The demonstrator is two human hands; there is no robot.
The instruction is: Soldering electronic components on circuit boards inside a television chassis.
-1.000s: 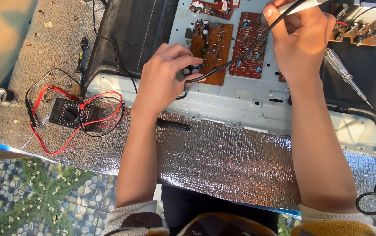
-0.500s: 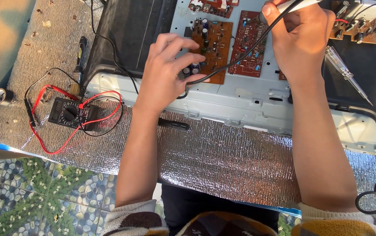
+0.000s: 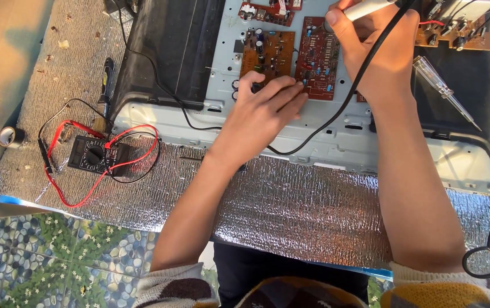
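Two hands at work on circuit boards inside an opened appliance
The left hand [image 3: 259,111] lies flat, fingers spread and holding nothing, on the brown circuit board [image 3: 267,54]; the right hand [image 3: 373,48] is clenched around a white soldering iron [image 3: 364,8] above the red circuit board [image 3: 316,60], its black cord [image 3: 336,117] trailing down; a multimeter [image 3: 96,155] sits well apart on the foil mat [image 3: 290,217]

Open foil mat [image 3: 313,222] near front, passable. Far side crowded: circuit boards [image 3: 290,54], black cable [image 3: 324,122] crossing between arms. Left: multimeter [image 3: 98,155] with tangled leads. Right: screwdriver [image 3: 447,94].
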